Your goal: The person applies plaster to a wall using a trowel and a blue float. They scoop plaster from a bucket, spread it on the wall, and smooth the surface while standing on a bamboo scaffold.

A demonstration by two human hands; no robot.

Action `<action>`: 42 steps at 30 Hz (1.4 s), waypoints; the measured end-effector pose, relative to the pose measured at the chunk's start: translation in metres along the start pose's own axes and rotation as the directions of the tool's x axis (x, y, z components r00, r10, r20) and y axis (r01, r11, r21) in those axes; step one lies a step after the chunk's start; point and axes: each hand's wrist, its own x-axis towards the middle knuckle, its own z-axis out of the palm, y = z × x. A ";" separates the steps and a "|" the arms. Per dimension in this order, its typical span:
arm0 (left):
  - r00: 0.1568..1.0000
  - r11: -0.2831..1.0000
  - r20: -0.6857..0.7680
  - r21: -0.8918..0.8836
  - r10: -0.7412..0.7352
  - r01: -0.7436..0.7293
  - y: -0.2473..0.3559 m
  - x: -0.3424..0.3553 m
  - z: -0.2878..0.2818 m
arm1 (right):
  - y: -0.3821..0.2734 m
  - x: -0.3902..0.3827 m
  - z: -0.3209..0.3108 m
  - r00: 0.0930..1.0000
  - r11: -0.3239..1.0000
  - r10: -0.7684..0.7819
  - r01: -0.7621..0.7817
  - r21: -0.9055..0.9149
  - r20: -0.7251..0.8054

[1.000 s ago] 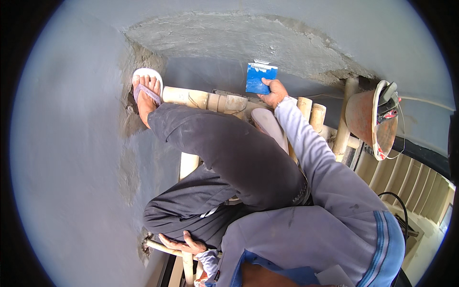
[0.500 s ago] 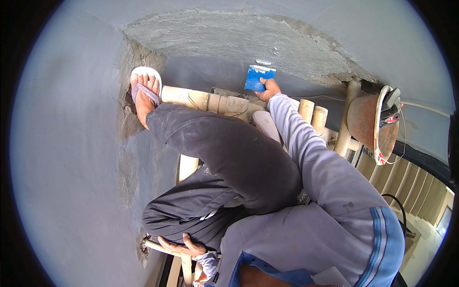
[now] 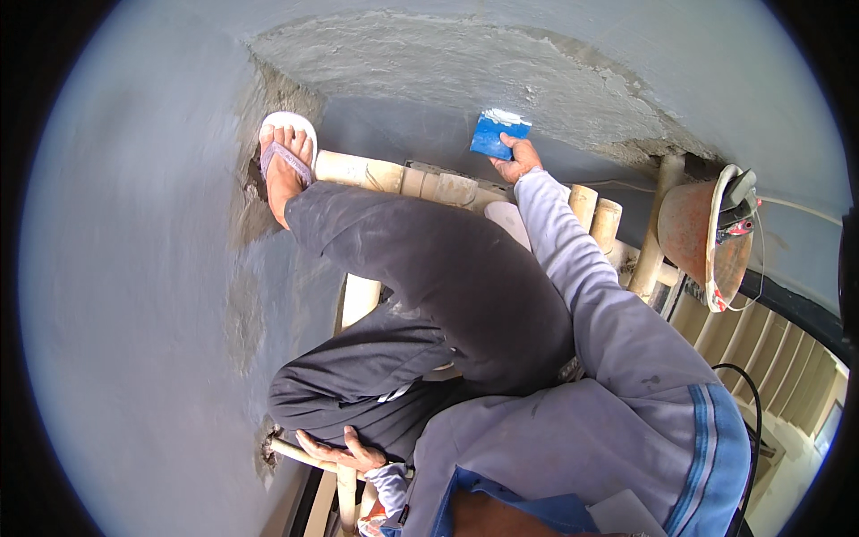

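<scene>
My right hand (image 3: 517, 161) is closed around a blue putty scraper (image 3: 497, 136). White paste coats the scraper's far edge, which is close to or against the patch of rough grey plaster (image 3: 429, 67) on the wall ahead; I cannot tell whether they touch. At the lower left, my left hand (image 3: 349, 453) has its fingers stretched out and lies against my bent leg in dark trousers (image 3: 344, 394), beside a thin bamboo pole (image 3: 304, 455). Nothing shows in that hand.
I sit on bamboo scaffolding (image 3: 362, 173), one sandalled foot (image 3: 286, 159) braced by a rough wall gap. A reddish, mortar-stained bucket (image 3: 689, 219) with tools hangs at right beside an upright pole (image 3: 658, 224). Grey wall (image 3: 134, 268) runs along the left; slatted steps (image 3: 761, 345) show below.
The view has shifted slightly. My right hand and the scraper have moved a little up and to the right, and more white paste shows on its edge. My left hand stays put.
</scene>
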 end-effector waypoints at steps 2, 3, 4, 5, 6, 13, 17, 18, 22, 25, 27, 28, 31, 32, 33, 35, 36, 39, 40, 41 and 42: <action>1.000 1.000 -0.002 0.016 -0.011 0.011 0.004 0.001 0.001 | -0.004 -0.006 0.001 0.999 1.000 -0.014 0.015 -0.019 0.044; 1.000 1.000 -0.005 0.024 -0.017 0.017 0.006 0.000 0.000 | -0.006 -0.010 0.003 0.997 0.999 -0.019 0.021 -0.030 0.068; 1.000 1.000 -0.001 -0.006 -0.010 0.010 0.001 -0.003 0.000 | -0.007 -0.015 0.006 0.997 0.999 -0.024 0.026 -0.025 0.072; 1.000 0.999 0.001 -0.037 -0.003 0.003 -0.009 -0.005 0.000 | -0.009 -0.019 0.008 0.997 0.999 -0.028 0.030 -0.020 0.076; 1.000 0.998 0.004 -0.067 0.004 -0.004 -0.011 -0.004 0.000 | -0.011 -0.025 0.012 0.996 0.999 -0.033 0.034 -0.014 0.081; 1.000 0.998 -0.023 -0.055 -0.019 0.018 -0.012 -0.006 0.001 | -0.035 -0.051 0.037 0.986 0.997 -0.075 0.071 0.029 0.151; 0.999 1.000 -0.039 -0.025 -0.012 0.011 -0.018 -0.007 0.000 | -0.045 -0.072 0.048 0.977 0.994 -0.109 0.108 0.017 0.183; 0.998 0.999 -0.053 -0.029 -0.035 0.033 -0.018 -0.007 0.002 | -0.048 -0.078 0.052 0.973 0.994 -0.109 0.107 0.021 0.202; 0.996 0.998 -0.088 -0.054 -0.013 0.008 -0.022 -0.008 0.004 | -0.054 -0.102 0.069 0.978 0.991 -0.130 0.121 0.060 0.164; 0.995 0.995 -0.099 -0.086 0.035 -0.043 -0.024 -0.006 0.005 | -0.061 -0.108 0.069 0.954 0.991 -0.131 0.127 0.033 0.269; 0.996 0.997 -0.091 -0.071 0.022 -0.029 -0.021 -0.006 0.004 | -0.069 -0.118 0.076 0.957 0.992 -0.125 0.114 0.054 0.261; 0.992 0.994 -0.112 -0.090 0.050 -0.061 -0.023 -0.006 0.006 | -0.072 -0.128 0.081 0.956 0.992 -0.123 0.111 0.060 0.266; 0.994 0.998 -0.105 -0.062 0.019 -0.025 -0.020 -0.005 0.004 | -0.079 -0.156 0.093 0.944 0.989 -0.141 0.124 0.075 0.299; 0.993 0.996 -0.115 -0.085 0.009 -0.019 -0.019 -0.006 0.006 | -0.083 -0.163 0.096 0.937 0.989 -0.145 0.129 0.072 0.317; 0.993 0.995 -0.117 -0.095 0.005 -0.016 -0.020 -0.006 0.006 | -0.085 -0.170 0.099 0.931 0.989 -0.146 0.131 0.066 0.334; 0.994 0.994 -0.112 -0.112 0.003 -0.015 -0.023 -0.006 0.008 | -0.092 -0.187 0.100 0.907 0.978 -0.202 0.207 0.029 0.370; 0.992 0.992 -0.124 -0.124 0.020 -0.035 -0.028 -0.008 0.008 | -0.090 -0.200 0.101 0.876 0.962 -0.248 0.275 -0.005 0.414; 0.992 0.995 -0.128 -0.098 0.008 -0.021 -0.027 -0.010 0.005 | -0.086 -0.247 0.083 0.835 0.936 -0.245 0.335 -0.103 0.492; 0.991 0.996 -0.132 -0.092 0.008 -0.021 -0.028 -0.011 0.004 | -0.078 -0.272 0.074 0.831 0.927 -0.207 0.336 -0.169 0.517; 0.990 0.996 -0.138 -0.083 0.007 -0.019 -0.030 -0.013 0.002 | -0.069 -0.284 0.068 0.835 0.929 -0.126 0.288 -0.231 0.535; 0.989 0.997 -0.147 -0.080 -0.021 0.009 -0.030 -0.011 0.004 | -0.064 -0.273 0.059 0.878 0.937 -0.128 0.259 -0.235 0.461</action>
